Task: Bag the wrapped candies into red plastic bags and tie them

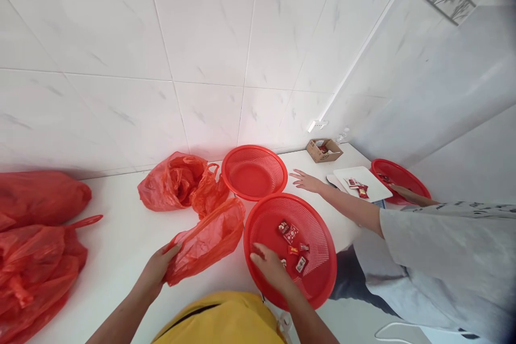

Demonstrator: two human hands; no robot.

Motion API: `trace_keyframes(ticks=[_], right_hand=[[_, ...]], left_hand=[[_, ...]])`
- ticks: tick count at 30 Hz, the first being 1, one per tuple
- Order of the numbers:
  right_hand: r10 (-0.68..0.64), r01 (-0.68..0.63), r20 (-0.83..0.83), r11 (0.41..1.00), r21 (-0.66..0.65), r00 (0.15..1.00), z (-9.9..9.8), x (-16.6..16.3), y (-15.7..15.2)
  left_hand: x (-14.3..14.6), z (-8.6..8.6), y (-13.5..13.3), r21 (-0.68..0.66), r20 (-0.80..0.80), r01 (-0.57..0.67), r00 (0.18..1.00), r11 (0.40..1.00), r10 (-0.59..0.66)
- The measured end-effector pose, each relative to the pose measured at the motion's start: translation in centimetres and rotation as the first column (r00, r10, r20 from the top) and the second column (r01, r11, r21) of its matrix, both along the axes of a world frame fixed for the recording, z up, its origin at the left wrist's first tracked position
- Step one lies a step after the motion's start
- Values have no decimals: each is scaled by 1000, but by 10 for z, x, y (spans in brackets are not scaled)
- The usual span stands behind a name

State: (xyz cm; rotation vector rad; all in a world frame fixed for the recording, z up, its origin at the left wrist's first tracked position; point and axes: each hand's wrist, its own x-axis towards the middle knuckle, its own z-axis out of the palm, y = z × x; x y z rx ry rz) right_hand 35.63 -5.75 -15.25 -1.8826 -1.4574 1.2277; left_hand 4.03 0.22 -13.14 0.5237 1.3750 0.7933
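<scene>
A red bag by a basket of packets

The left hand (159,269) pinches one end of a red bag (205,242), thumb on top, maybe so that its mouth does not fall shut. The bag is held up over the table (116,242), just left of the near basket (320,250), perhaps so the two are close. The right hand (272,266) is over that basket, its fingers bent and a bit apart, with nothing seen in them. The basket's high sides likely stop the packets (291,234) from sliding away.

The bag is thin, shiny and crinkled. Light comes through it, its mouth gapes, and I see nothing inside. The packets are small, mostly red and white, and lie loose. One is partly hidden beside the right hand.
</scene>
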Motion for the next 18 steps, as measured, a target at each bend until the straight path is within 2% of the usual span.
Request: trace_keyframes(ticks=[2, 5, 7, 9, 13, 15, 18], right_hand=[[-68, 66, 85, 998, 18, 994, -2, 18, 6], [-154, 157, 381, 987, 22, 912, -10, 58, 10], [-143, 210, 538, 976, -65, 831, -19, 83, 7], [-90, 254, 618, 950, -181, 781, -30, 98, 0], [-19, 283, 634, 905, -318, 773, -53, 92, -14], [-17, 282, 642, 907, -313, 767, -61, 78, -17], [-14, 226, 663, 945, -235, 749, -65, 56, -15]], left_hand=[[-1, 5, -2, 1, -12, -32, 999, 999, 32], [-3, 10, -3, 1, -24, -77, 997, 997, 77], [-4, 9, -4, 0, -21, -107, 994, 994, 107], [-5, 7, -5, 7, -12, -126, 992, 992, 126], [-7, 1, -6, 38, 17, -111, 994, 993, 111], [-6, 0, -7, 50, 24, -117, 993, 992, 116], [-4, 0, -8, 45, 22, -147, 989, 988, 146]])
